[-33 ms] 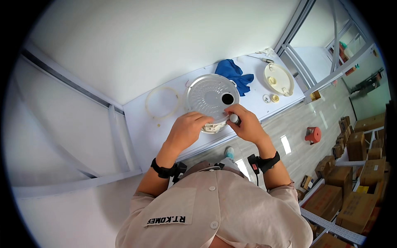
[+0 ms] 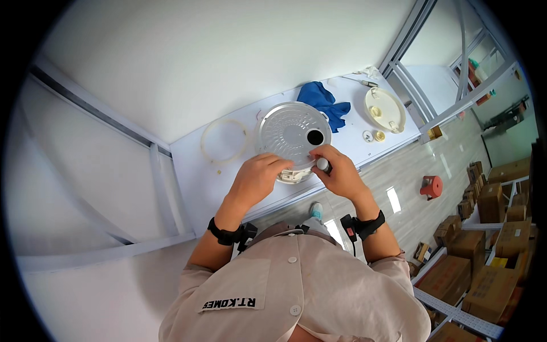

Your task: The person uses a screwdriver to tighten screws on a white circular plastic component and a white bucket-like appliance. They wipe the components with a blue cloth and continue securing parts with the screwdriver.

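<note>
A round silver metal lid point(image 2: 285, 128) with a ring of embossed marks and a black round spot point(image 2: 314, 136) lies on the white table. Off-white plastic parts point(image 2: 292, 176) show at its near edge. My left hand point(image 2: 256, 179) is closed at the near left rim, thumb and fingers pinching there. My right hand point(image 2: 342, 172) wraps round a short dark cylinder with a grey rounded end point(image 2: 323, 164), perhaps a tool handle; its fingertips reach the lid's near right rim. Whatever lies under the fingertips is hidden.
A pale ring point(image 2: 204, 149) lies left of the lid, a blue cloth point(image 2: 320, 101) behind it. At the right sit an oval cream cover point(image 2: 392, 108), a small cream cap point(image 2: 379, 136) and a white disc point(image 2: 367, 136). A red stool point(image 2: 432, 187) and cardboard boxes point(image 2: 447, 273) stand beyond the table.
</note>
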Demonstrator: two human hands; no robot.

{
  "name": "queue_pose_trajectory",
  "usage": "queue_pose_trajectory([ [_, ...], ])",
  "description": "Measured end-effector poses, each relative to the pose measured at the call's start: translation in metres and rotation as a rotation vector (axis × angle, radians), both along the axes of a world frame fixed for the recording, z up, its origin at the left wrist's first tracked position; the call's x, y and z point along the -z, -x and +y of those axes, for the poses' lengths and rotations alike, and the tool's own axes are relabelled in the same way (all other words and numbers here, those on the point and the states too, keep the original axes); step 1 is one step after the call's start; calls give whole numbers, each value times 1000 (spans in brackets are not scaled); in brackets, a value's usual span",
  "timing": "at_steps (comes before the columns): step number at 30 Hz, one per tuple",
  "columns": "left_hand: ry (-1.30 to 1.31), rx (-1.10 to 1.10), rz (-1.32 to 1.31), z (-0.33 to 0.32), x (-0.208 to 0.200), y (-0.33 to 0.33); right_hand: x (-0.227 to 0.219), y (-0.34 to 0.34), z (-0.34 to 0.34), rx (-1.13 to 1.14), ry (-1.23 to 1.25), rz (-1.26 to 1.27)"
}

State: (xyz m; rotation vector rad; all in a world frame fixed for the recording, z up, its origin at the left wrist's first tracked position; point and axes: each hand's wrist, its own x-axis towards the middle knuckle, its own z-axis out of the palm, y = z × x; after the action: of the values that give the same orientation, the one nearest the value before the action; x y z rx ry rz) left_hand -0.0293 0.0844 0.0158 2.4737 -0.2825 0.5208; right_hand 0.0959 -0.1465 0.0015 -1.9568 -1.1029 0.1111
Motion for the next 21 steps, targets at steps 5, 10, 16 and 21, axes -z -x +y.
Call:
queue_pose_trajectory([
  [5,8,-58,11,9,1,2,6,21,10,74,-45,72],
  [10,37,-77,-8,8,3,4,9,34,17,129,-78,152],
  [16,30,-165,-68,-16,3,-1,0,34,10,132,-165,212],
  [21,15,-264,-36,-36,6,-17,-17,36,-2,148,-241,255],
])
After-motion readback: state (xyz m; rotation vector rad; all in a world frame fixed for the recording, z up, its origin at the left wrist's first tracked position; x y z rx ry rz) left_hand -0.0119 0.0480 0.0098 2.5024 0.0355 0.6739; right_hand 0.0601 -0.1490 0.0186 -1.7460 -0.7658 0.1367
